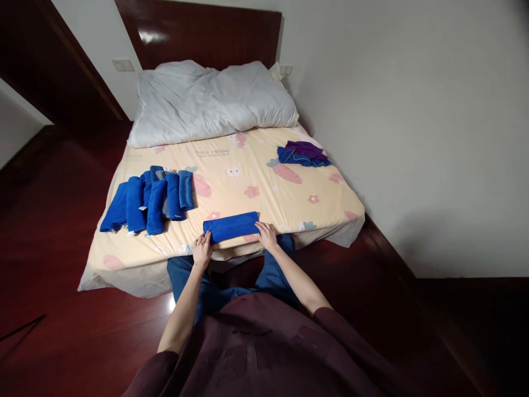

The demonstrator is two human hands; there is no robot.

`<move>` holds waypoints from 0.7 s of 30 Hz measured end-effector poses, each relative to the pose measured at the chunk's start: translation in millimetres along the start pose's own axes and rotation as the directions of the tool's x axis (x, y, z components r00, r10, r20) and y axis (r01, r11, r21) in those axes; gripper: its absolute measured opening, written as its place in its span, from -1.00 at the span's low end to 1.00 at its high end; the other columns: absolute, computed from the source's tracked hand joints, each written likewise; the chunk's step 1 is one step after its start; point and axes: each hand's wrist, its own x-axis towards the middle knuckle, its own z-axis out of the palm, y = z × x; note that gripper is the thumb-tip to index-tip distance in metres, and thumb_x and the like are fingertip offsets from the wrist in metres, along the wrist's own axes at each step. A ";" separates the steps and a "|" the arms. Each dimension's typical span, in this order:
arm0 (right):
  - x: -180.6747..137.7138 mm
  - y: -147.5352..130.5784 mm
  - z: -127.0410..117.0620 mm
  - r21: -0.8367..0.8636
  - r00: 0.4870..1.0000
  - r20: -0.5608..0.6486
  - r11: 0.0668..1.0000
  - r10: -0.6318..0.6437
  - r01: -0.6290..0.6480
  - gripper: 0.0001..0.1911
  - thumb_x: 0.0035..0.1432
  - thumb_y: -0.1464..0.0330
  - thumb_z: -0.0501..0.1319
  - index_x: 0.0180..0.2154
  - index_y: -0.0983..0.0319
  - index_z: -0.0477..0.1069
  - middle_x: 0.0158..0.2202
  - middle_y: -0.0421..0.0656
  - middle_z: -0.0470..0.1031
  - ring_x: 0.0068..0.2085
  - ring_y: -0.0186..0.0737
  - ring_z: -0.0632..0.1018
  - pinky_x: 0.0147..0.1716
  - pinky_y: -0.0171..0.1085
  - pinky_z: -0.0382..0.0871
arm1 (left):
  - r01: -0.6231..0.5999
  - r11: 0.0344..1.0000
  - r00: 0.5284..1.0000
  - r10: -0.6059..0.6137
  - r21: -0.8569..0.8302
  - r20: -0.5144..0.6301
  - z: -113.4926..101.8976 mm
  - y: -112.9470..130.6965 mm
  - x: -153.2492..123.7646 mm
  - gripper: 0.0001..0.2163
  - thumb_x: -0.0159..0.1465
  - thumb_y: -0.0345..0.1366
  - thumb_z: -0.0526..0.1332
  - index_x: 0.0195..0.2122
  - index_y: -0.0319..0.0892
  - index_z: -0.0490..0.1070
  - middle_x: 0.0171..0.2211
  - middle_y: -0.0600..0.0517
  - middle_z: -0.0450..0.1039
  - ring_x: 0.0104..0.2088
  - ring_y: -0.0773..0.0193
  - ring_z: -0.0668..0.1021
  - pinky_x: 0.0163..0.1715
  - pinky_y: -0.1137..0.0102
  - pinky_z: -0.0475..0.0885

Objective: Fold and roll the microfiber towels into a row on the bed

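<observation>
At the foot edge of the cream cartoon-print bed (231,199), my left hand (202,249) and my right hand (266,236) meet the ends of the folded blue terry towel (230,226). Whether the fingers pinch it or only press on it, I cannot tell. My blue-trousered legs (185,275) vanish under that same edge. At the head of the bed, the crumpled white duvet (210,99) hides the sheet beneath, and the glossy dark wooden headboard (198,33) is cut off by the picture's top. The grey lettering (211,152) printed below the duvet is unreadable (far too tiny).
</observation>
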 end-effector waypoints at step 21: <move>-3.9 26.9 1.3 0.333 0.997 -0.010 0.941 0.071 -0.064 -0.46 0.09 0.57 0.11 0.07 0.14 0.54 0.04 -0.08 0.58 0.14 -0.06 0.48 0.21 -0.03 0.35 | 0.096 0.901 0.995 -0.082 -0.423 0.052 -2.8 -35.0 -14.9 -0.52 0.21 -0.31 0.09 0.16 -0.17 0.48 0.09 -0.16 0.53 0.12 0.03 0.51 0.18 0.09 0.42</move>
